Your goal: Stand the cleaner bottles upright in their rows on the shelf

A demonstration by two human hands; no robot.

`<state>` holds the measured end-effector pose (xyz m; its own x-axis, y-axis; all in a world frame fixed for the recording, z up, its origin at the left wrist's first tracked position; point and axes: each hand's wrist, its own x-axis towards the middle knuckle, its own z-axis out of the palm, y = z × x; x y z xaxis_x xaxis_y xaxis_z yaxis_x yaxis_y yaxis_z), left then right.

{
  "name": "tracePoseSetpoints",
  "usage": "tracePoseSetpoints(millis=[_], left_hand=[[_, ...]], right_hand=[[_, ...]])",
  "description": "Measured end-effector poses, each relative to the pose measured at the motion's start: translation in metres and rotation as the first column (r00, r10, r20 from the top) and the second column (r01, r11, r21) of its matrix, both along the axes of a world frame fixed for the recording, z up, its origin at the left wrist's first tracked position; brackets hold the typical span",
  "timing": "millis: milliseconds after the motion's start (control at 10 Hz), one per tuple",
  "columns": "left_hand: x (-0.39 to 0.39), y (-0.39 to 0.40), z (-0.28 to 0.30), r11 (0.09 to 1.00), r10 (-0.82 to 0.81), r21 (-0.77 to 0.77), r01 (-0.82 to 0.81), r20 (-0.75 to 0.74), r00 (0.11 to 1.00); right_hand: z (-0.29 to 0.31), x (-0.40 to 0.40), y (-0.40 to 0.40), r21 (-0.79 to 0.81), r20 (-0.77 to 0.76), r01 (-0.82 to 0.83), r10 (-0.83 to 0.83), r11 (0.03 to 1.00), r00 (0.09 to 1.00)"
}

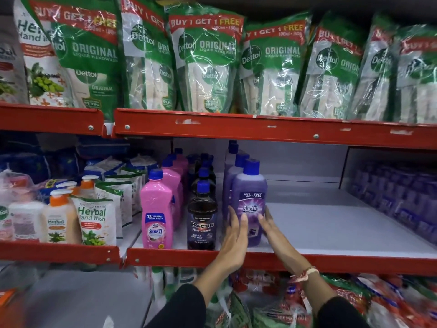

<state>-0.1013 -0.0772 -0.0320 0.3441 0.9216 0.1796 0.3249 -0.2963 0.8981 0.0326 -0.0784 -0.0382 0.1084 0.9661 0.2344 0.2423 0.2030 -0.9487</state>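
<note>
A purple Bactin cleaner bottle [250,200] with a blue cap stands upright at the front of its row on the white shelf [331,228]. My left hand [235,235] presses flat against its left side and my right hand [268,224] against its right side, fingers straight. More purple bottles [233,166] line up behind it. To the left stand a row of dark Bactin floor cleaner bottles [202,223] and a row of pink Shakti bottles [156,209], all upright.
The shelf's red front rail [307,262] runs below my hands. Wrapped purple packs [397,197] fill the right end. Herbal hand wash pouches and pump bottles [94,221] sit on the left. Green Dettol refill packs [205,62] hang over the upper shelf's edge.
</note>
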Motion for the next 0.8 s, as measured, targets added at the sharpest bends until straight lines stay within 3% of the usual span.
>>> tracePoseSetpoints(millis=[100,300,700,800], left_hand=[[-0.003,0.003,-0.004,1.000,-0.019,0.017,0.018,0.047,0.999],[-0.021,-0.009,-0.006,1.000,-0.027,0.017,0.026,0.044,0.999],[-0.044,-0.028,0.000,0.991,-0.124,-0.049,0.121,-0.059,0.991],[-0.045,-0.035,0.001,0.998,-0.031,0.044,0.035,-0.069,0.997]], right_hand=[[-0.002,0.006,-0.002,-0.003,0.027,-0.051,0.051,0.999,0.998],[-0.010,0.008,-0.016,0.001,0.124,0.008,-0.008,1.000,0.992],[-0.008,-0.008,-0.049,0.024,0.289,0.038,-0.043,0.999,0.956],[0.002,-0.020,-0.052,0.216,0.400,0.138,-0.216,0.967,0.891]])
